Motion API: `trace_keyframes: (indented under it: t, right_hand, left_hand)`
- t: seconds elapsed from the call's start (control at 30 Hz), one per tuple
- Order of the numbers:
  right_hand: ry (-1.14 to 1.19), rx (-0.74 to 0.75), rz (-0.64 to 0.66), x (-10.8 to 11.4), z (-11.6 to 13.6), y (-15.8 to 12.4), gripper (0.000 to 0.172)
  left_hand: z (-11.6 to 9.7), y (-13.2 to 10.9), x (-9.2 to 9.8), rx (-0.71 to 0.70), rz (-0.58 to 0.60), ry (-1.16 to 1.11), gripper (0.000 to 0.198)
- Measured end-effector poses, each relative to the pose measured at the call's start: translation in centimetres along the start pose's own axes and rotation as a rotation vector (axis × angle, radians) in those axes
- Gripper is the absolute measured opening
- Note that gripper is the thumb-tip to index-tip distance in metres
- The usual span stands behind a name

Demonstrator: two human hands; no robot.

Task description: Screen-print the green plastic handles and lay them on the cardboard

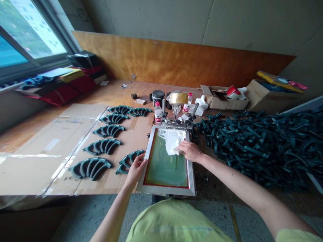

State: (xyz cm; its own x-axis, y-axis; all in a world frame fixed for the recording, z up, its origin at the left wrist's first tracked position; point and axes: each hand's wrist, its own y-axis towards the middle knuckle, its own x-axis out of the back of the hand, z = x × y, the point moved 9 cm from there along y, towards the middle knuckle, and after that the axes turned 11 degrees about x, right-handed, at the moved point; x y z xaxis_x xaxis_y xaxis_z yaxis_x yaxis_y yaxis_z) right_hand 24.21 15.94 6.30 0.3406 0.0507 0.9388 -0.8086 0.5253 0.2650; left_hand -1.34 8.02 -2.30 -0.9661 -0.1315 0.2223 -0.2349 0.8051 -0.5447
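A screen frame (191,178) with a green mesh lies at the table's front edge, its far end at a metal clamp (176,125). My right hand (190,151) is closed on a crumpled white cloth or paper (173,141) that rests on the upper part of the mesh. The fingertips are partly hidden by it. My left hand (137,167) holds the frame's left edge, fingers bent against the rim. Just beside that hand lies a dark green curved part (129,161) on the cardboard.
Rows of curved green parts (102,147) lie on cardboard (37,161) at the left. A large heap of dark parts (264,144) covers the right side. Behind the clamp stand bottles (157,113), a black tub (158,97) and open boxes (227,102).
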Motion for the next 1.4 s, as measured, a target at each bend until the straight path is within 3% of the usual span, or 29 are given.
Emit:
trace_keyframes:
  t: [0.07, 0.17, 0.23, 0.33, 0.4, 0.47, 0.53, 0.63, 0.7, 0.77, 0.83, 0.87, 0.93, 1.0, 1.07, 1.13, 1.2, 1.23, 1.3, 1.4]
  right_hand:
    - [0.044, -0.084, -0.030, 1.3, -1.9, 1.4, 0.027]
    - [0.037, -0.285, -0.052, 3.4, -5.5, 4.5, 0.059]
    - [-0.019, -0.398, -0.034, 4.8, -7.6, 5.8, 0.070]
    - [-0.130, -0.503, -0.156, 8.0, -9.7, 4.8, 0.066]
    - [-0.161, -0.599, -0.283, 9.5, -11.0, 1.7, 0.051]
    - [-0.123, -0.705, -0.298, 8.6, -12.0, -2.0, 0.036]
    - [-0.041, -0.727, -0.215, 5.5, -11.8, -4.7, 0.027]
    - [0.066, -0.540, -0.090, 0.1, -8.6, -5.5, 0.033]
    - [0.073, -0.416, -0.039, -2.2, -6.3, -4.7, 0.039]
    - [0.039, -0.386, -0.015, -2.9, -5.0, -3.9, 0.031]
    - [0.004, -0.401, -0.026, -2.4, -3.9, -3.2, 0.016]
    - [-0.014, -0.395, -0.042, -1.9, -3.0, -2.8, 0.011]
    - [-0.055, -0.306, -0.069, -1.3, 0.2, -1.8, 0.010]
    - [-0.083, -0.114, -0.055, -1.7, 4.8, -0.5, 0.011]
    - [-0.067, 0.113, -0.005, -2.7, 8.9, 0.5, 0.015]
    - [-0.046, 0.216, 0.037, -2.7, 9.6, 0.4, 0.018]
    - [-0.076, 0.111, 0.045, -0.9, 5.9, -1.1, 0.023]
    - [-0.136, -0.043, 0.035, 0.7, 2.4, -2.6, 0.024]
    - [-0.201, -0.213, -0.006, 4.6, -4.2, -6.4, 0.023]
    - [-0.417, -0.661, 0.033, 9.5, -15.3, -14.1, 0.024]
  left_hand:
    - [-0.1, 0.0, 0.1, 0.008, 0.016, 0.004, 0.073]
    - [-1.5, -0.6, 0.5, 0.014, 0.076, -0.025, 0.079]
    - [-3.4, -1.4, 1.1, 0.002, 0.115, -0.046, 0.080]
    - [-7.5, -2.6, 2.0, -0.064, 0.139, -0.068, 0.074]
    - [-10.9, -3.0, 2.3, -0.153, 0.140, -0.132, 0.070]
    - [-14.8, -3.2, 2.5, -0.295, 0.116, -0.231, 0.065]
    - [-18.5, -3.1, 2.5, -0.433, 0.086, -0.305, 0.059]
    - [-22.3, -2.4, 1.8, -0.514, 0.094, -0.327, 0.054]
    - [-23.1, -1.9, 1.5, -0.515, 0.092, -0.358, 0.053]
    - [-21.8, -1.8, 1.3, -0.488, 0.045, -0.407, 0.051]
    - [-18.1, -1.8, -0.5, -0.345, 0.079, -0.359, 0.056]
    - [-15.4, -1.9, -2.1, -0.226, 0.135, -0.296, 0.060]
    - [-8.4, -2.8, -6.5, 0.095, 0.363, -0.116, 0.064]
    - [-2.7, -4.0, -8.9, 0.274, 0.439, -0.177, 0.053]
    - [1.3, -4.3, -9.2, 0.345, 0.393, -0.278, 0.037]
    - [4.0, -3.7, -7.6, 0.342, 0.277, -0.330, 0.027]
    - [5.8, -2.8, -4.3, 0.309, 0.129, -0.336, 0.024]
    - [6.5, -2.5, -2.2, 0.290, 0.049, -0.331, 0.025]
    - [7.9, -2.1, 2.4, 0.279, -0.120, -0.306, 0.028]
    - [10.7, -2.5, 8.4, 0.335, -0.352, -0.248, 0.033]
